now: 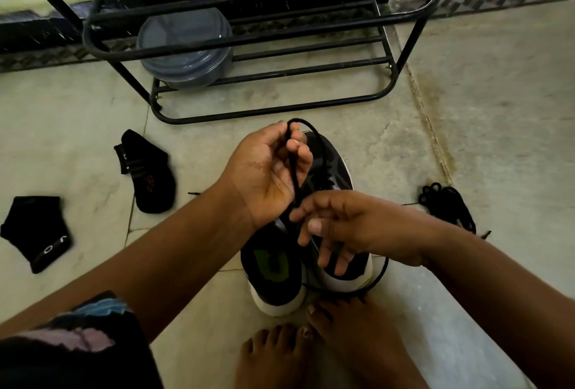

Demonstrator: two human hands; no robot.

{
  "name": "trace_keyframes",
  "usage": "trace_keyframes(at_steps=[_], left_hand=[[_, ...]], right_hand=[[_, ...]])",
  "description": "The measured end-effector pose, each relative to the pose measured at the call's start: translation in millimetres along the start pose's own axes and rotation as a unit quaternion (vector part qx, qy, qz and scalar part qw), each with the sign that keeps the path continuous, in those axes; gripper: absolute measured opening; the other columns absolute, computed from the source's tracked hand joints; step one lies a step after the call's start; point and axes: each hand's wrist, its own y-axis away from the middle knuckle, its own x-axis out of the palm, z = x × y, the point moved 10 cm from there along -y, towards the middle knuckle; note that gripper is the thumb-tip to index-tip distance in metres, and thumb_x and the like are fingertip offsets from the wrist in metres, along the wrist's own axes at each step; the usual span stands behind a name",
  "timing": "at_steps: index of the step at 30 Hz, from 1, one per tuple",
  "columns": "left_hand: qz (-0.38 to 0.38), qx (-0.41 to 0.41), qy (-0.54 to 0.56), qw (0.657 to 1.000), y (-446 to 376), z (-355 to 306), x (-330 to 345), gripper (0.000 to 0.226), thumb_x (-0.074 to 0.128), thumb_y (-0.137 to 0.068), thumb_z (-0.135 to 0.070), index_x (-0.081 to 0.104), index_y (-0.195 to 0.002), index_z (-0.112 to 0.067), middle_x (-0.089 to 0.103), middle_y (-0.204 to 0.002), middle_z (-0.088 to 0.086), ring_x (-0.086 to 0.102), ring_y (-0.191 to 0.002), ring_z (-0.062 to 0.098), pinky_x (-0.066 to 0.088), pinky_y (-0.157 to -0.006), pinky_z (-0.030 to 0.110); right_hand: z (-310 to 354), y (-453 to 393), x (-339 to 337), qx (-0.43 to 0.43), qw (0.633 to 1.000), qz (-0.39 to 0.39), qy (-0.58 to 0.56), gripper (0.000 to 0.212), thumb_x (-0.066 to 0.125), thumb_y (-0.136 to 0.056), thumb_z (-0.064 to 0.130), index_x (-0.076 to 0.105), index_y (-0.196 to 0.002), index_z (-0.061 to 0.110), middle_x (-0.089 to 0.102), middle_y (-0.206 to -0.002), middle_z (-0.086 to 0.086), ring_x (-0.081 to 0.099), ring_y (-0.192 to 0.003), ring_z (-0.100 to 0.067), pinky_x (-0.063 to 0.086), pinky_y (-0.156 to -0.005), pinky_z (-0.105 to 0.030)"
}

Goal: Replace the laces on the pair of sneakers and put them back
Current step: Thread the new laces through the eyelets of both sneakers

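Black lace (292,167) runs through your left hand (264,170), pinched between curled fingers and thumb above the sneakers (311,233), whose fronts your hands largely hide. Your right hand (348,226) pinches the same lace lower down, its other fingers spread over the right shoe's opening. Beyond your fingertips, the rack (264,30) holds a lidded grey tub (186,49), contents unclear.

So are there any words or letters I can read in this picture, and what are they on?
Near sock: white marks that look like "J", "O", "O"; the rest is too blurred to read.
Far sock: red marks near the middle and pale marks near the cuff, both too blurred to read.
Left sneaker: a green shape on the insole, not readable as text.
Nothing else carries readable text.
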Motion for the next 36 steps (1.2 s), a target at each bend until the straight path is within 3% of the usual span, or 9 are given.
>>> trace_keyframes(at_steps=[4, 8, 14, 19, 22, 24, 26, 29, 36], left_hand=[[-0.009, 0.013, -0.016, 1.0, 0, 3, 2, 0.022, 0.04, -0.099, -0.017, 0.055, -0.086, -0.006, 0.048, -0.066, 0.001, 0.047, -0.041, 0.004, 0.047, -0.043, 0.016], [-0.016, 0.013, -0.011, 1.0, 0, 5, 1, 0.023, 0.039, -0.1, -0.014, 0.055, -0.085, -0.005, 0.047, -0.064, 0.0, 0.044, -0.042, 0.003, 0.044, -0.041, 0.015], [-0.082, 0.084, -0.117, 0.986, -10, -12, -34, 0.02, 0.037, -0.1, -0.013, 0.054, -0.09, -0.008, 0.045, -0.061, -0.001, 0.037, -0.043, 0.004, 0.034, -0.039, 0.016], [-0.15, 0.18, -0.567, 0.79, -6, -22, -55, 0.06, 0.052, -0.091, -0.003, 0.025, -0.141, -0.023, 0.045, -0.128, 0.004, 0.059, -0.098, 0.015, 0.054, -0.08, 0.03], [-0.001, 0.265, -0.714, 0.648, 6, -7, -20, 0.071, 0.056, -0.086, -0.006, 0.025, -0.145, -0.031, 0.013, -0.152, -0.01, 0.02, -0.138, 0.011, 0.025, -0.111, 0.031], [0.064, 0.245, -0.766, 0.59, 5, 11, -15, 0.052, 0.056, -0.09, -0.018, 0.039, -0.138, -0.032, 0.032, -0.148, -0.012, 0.016, -0.141, 0.007, 0.011, -0.114, 0.032], [0.098, 0.205, -0.761, 0.607, 1, 25, -20, 0.034, 0.056, -0.092, -0.024, 0.053, -0.126, -0.028, 0.06, -0.119, -0.014, 0.047, -0.122, 0.0, 0.024, -0.115, 0.03], [0.092, 0.206, -0.726, 0.65, 0, 22, -20, 0.012, 0.055, -0.093, -0.017, 0.063, -0.1, -0.024, 0.065, -0.078, -0.012, 0.062, -0.077, -0.004, 0.051, -0.075, 0.014], [-0.061, 0.262, -0.722, 0.637, -14, -31, -36, 0.009, 0.06, -0.091, -0.015, 0.068, -0.096, -0.018, 0.063, -0.076, -0.013, 0.059, -0.069, -0.006, 0.044, -0.064, 0.001]], right_hand=[[0, -3, 0, -0.011, 0.999, -0.009, -0.047, 0.036, 0.052, -0.094, 0.016, 0.042, -0.128, 0.023, 0.059, -0.11, -0.014, 0.065, -0.074, -0.024, 0.056, -0.059, -0.032], [2, -3, -1, -0.034, 0.999, -0.016, -0.017, 0.015, 0.043, -0.099, 0.019, 0.053, -0.092, 0.011, 0.05, -0.066, -0.005, 0.054, -0.052, -0.017, 0.046, -0.05, -0.026], [-8, 3, -39, -0.01, 0.981, -0.133, 0.138, 0.026, 0.053, -0.095, 0.027, 0.062, -0.072, 0.017, 0.055, -0.063, 0.001, 0.052, -0.055, -0.01, 0.043, -0.051, -0.018], [-22, -1, -49, 0.054, 0.963, -0.161, 0.209, 0.021, 0.046, -0.097, 0.011, 0.062, -0.084, 0.008, 0.057, -0.066, 0.007, 0.052, -0.049, 0.001, 0.041, -0.048, -0.011], [-20, -3, -53, 0.053, 0.951, -0.181, 0.243, 0.021, 0.045, -0.096, 0.004, 0.064, -0.087, 0.007, 0.056, -0.066, 0.011, 0.051, -0.051, 0.005, 0.038, -0.049, -0.004], [-16, -3, -56, 0.044, 0.939, -0.204, 0.273, 0.023, 0.051, -0.095, 0.011, 0.063, -0.079, 0.022, 0.06, -0.067, 0.011, 0.054, -0.056, 0.003, 0.039, -0.049, -0.005], [-13, -3, -58, 0.037, 0.934, -0.215, 0.283, 0.024, 0.055, -0.094, 0.018, 0.06, -0.074, 0.03, 0.063, -0.067, 0.009, 0.057, -0.056, -0.001, 0.042, -0.051, -0.008], [-13, -2, -60, 0.029, 0.932, -0.231, 0.276, 0.018, 0.057, -0.093, 0.024, 0.063, -0.077, 0.03, 0.065, -0.065, 0.007, 0.057, -0.049, 0.001, 0.045, -0.052, -0.011], [-32, -7, -60, 0.078, 0.942, -0.238, 0.225, 0.033, 0.049, -0.097, 0.035, 0.065, -0.078, 0.013, 0.065, -0.055, 0.0, 0.053, -0.035, -0.008, 0.049, -0.045, -0.022]])
